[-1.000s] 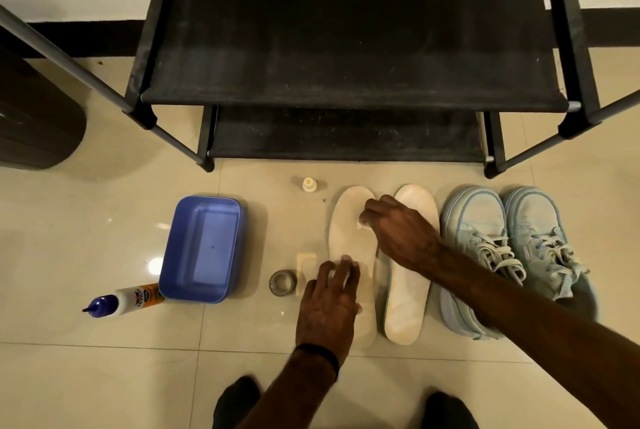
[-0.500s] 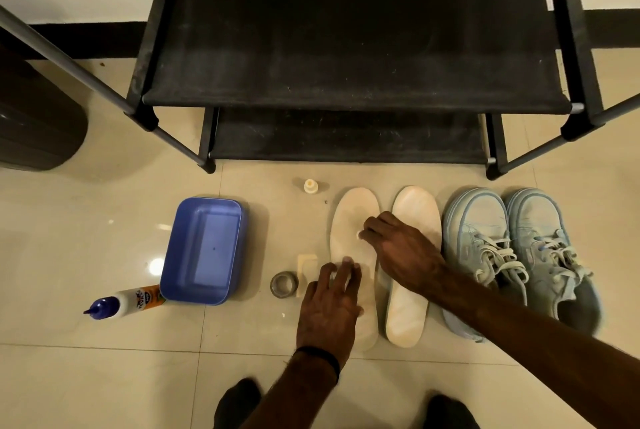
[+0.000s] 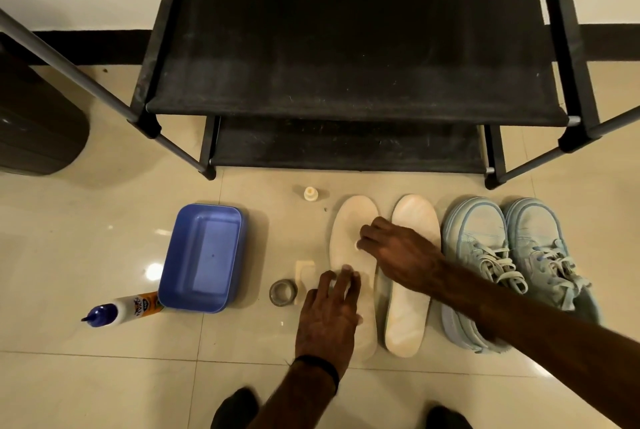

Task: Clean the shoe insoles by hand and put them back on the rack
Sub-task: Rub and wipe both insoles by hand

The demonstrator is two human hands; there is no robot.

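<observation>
tiled floor (image 3: 104,248) | left insole (image 3: 349,238) heel hidden under left hand (image 3: 327,318)

Two pale cream foam insoles lie flat on the tiled floor, side by side, toes toward the black fabric-shelved shoe rack (image 3: 349,48). The left insole (image 3: 349,238) is partly covered by hands; the right insole (image 3: 410,311) sits just beside it.

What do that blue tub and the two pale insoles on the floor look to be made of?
The blue rectangular tub looks like moulded plastic: smooth, slightly glossy walls and rounded corners. The two pale cream insoles look like matte foam or fabric-faced foam, thin with no shine; which exactly can't be told.
</observation>
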